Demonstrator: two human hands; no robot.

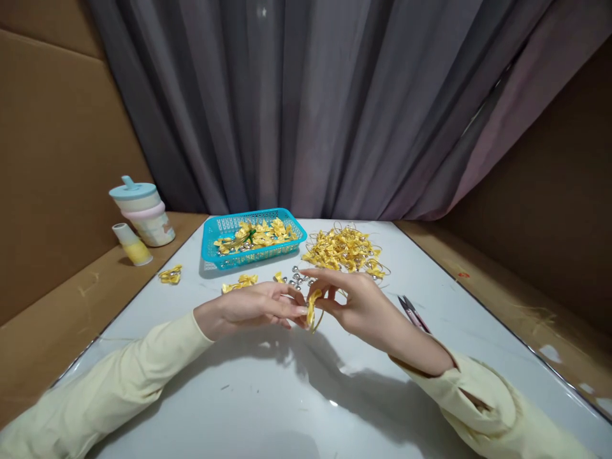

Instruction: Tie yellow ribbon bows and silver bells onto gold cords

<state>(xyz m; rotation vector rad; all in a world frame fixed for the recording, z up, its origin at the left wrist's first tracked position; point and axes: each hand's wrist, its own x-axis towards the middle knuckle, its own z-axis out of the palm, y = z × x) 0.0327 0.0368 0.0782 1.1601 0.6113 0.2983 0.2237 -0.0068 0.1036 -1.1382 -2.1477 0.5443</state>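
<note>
Above the middle of the white table, my left hand (261, 304) and my right hand (356, 303) meet at one yellow ribbon bow (312, 307) with a thin gold cord looping below it. My left thumb and fingers pinch the bow from the left. From the right, my right thumb and fingertips close on it too. Just behind my fingers lie several small silver bells (297, 278), partly hidden by my right hand. A few yellow bows (240, 283) rest on the table behind my left hand.
A blue basket (206, 250) holding yellow bows stands at the back, beside a heap of corded yellow bows (342, 247). Thread snips (414, 313) lie right of my right hand. A lidded cup (152, 223) and a thread cone (134, 245) stand at left.
</note>
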